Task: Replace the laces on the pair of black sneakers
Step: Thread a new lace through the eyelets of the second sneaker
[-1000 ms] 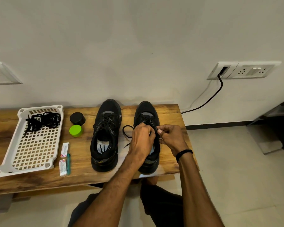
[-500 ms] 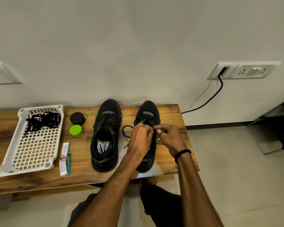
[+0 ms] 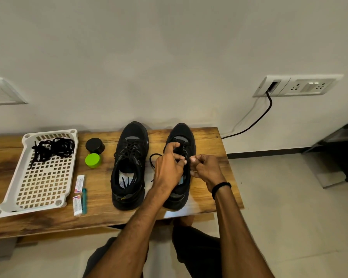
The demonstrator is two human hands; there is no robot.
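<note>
Two black sneakers stand side by side on the wooden bench (image 3: 209, 141), toes toward the wall. The left sneaker (image 3: 130, 167) is laced, its lace ends tucked inside. Both my hands are over the tongue of the right sneaker (image 3: 182, 133). My left hand (image 3: 168, 169) pinches its black lace (image 3: 153, 157), which loops out to the left. My right hand (image 3: 206, 169), with a black wristband, pinches the lace from the right. The hands hide the eyelets. A bundle of black laces (image 3: 52, 148) lies in the white tray (image 3: 14, 187).
A black jar (image 3: 94, 145) and a green lid (image 3: 92, 160) sit between tray and sneakers. Two small packets (image 3: 79, 183) and a teal pen (image 3: 84, 200) lie near the tray. A black cable (image 3: 257, 119) runs from the wall socket (image 3: 295, 87) behind the bench.
Both hands have shifted slightly up along the right sneaker's tongue, still working the lace. The sneaker's heel end shows more below my left wrist.
</note>
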